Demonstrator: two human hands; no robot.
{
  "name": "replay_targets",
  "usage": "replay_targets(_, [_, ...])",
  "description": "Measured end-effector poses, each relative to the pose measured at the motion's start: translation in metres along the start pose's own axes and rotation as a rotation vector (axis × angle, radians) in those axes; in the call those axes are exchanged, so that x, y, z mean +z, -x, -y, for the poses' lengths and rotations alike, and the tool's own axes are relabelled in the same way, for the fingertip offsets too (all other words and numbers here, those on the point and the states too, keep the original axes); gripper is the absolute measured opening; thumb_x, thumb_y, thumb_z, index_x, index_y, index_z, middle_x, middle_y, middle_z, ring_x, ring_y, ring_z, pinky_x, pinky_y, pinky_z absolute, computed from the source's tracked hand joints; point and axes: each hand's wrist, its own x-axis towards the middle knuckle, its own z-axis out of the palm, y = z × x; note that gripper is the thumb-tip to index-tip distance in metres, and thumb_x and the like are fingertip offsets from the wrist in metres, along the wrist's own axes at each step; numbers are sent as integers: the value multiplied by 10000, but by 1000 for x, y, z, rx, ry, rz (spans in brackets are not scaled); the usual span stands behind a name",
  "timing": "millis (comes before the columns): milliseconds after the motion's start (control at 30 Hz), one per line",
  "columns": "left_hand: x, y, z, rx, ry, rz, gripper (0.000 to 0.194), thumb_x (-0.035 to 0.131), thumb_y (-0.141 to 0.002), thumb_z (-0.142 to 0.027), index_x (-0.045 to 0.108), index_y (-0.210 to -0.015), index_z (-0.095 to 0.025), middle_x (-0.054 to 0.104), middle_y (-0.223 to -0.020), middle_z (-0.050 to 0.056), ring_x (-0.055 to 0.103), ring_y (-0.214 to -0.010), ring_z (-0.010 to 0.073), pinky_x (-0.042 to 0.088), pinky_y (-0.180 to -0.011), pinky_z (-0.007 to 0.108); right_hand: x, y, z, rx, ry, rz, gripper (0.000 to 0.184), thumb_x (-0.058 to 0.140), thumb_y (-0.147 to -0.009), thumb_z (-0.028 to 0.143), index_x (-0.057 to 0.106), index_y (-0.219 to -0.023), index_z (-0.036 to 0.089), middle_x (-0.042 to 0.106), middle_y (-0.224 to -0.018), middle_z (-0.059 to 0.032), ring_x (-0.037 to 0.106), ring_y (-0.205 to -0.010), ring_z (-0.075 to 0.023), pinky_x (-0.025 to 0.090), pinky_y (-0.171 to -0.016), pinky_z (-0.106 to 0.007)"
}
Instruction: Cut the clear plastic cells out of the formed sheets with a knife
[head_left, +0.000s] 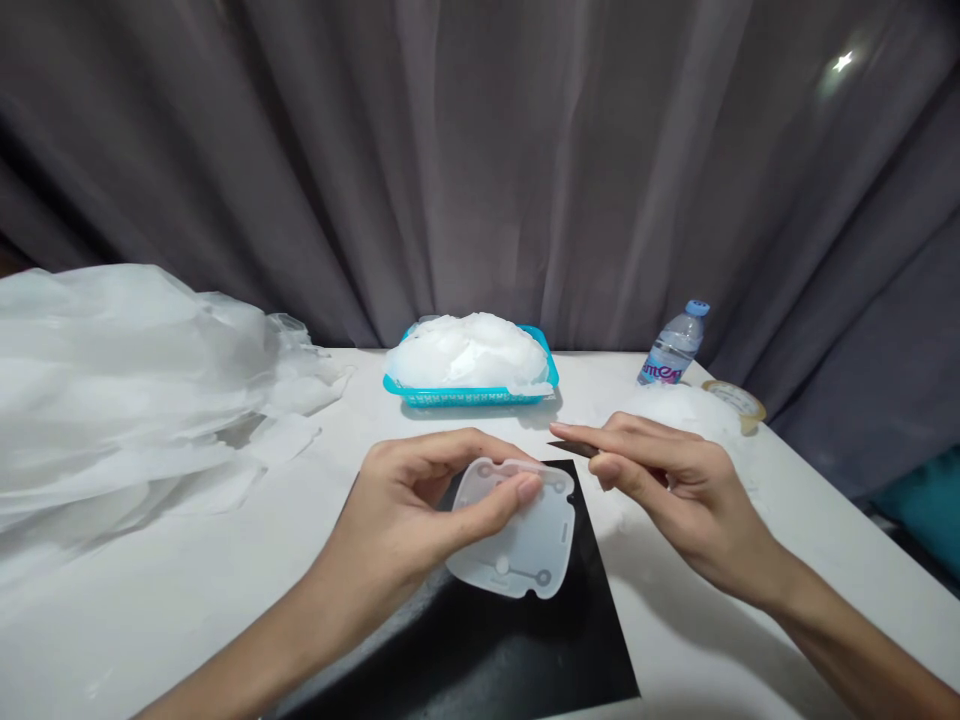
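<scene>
My left hand [431,500] is closed on a translucent white plastic piece [529,535], thumb across its face and fingers behind it. The piece is roughly square with rounded corners, small notches and round holes, and is held tilted above a black mat [577,650]. To its right, my right hand [667,480] grips a small knife [574,448], its dark pointed blade directed left toward the piece. The index finger lies along the blade. Blade and piece appear apart; most of the handle is hidden in the hand.
A blue basket [469,397] heaped with white pieces stands at the back. Large translucent white sheets or bags [135,390] fill the left. At the back right are a water bottle [673,345], a white pile [686,405] and a tape roll [739,400]. A grey curtain [495,160] hangs behind the white table [712,640].
</scene>
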Motion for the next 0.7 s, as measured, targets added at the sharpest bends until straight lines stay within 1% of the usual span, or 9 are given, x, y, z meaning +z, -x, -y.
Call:
replay_targets(167, [-1, -2, 0, 1, 7, -9, 32, 847, -862, -256, 842, -833, -242, 812, -791, -23, 724, -712, 106, 551, -647, 129, -6, -3, 1, 34, 12, 32, 321, 601, -1073, 320, 709, -1369, 379, 568, -792, 18, 549, -738, -124, 478, -699, -249])
replay_targets(333, [0, -2, 3, 23, -5, -4, 35, 834, -877, -246, 832, -843, -241, 811, -810, -32, 730, -738, 101, 549, -672, 122, -4, -3, 0, 56, -9, 30, 311, 598, -1073, 351, 718, -1359, 374, 560, -788, 18, 561, -746, -127, 483, -703, -251])
replay_targets(533, [-3, 1, 5, 79, -82, -9, 60, 822, -895, -234, 824, -893, -295, 820, -881, -68, 727, -800, 102, 544, -732, 129, -6, -1, 0, 3, 37, 109, 351, 591, -1080, 297, 675, -1415, 356, 620, -845, 20, 561, -780, -120, 471, -745, -245])
replay_targets(633, [-4, 2, 6, 110, -124, -16, 95, 816, -903, -236, 827, -932, -326, 824, -914, -82, 730, -816, 106, 541, -749, 141, -8, -1, -1, -35, 60, 105, 373, 587, -1081, 280, 652, -1443, 345, 627, -872, 16, 571, -795, -122, 471, -750, -247])
replay_targets(700, [-5, 3, 6, 117, -144, -17, 97, 813, -906, -243, 828, -935, -334, 825, -915, -86, 729, -806, 107, 538, -730, 145, -9, -1, -1, -57, 73, 99, 379, 590, -1080, 275, 646, -1449, 343, 621, -874, 18, 572, -794, -119, 472, -754, -244])
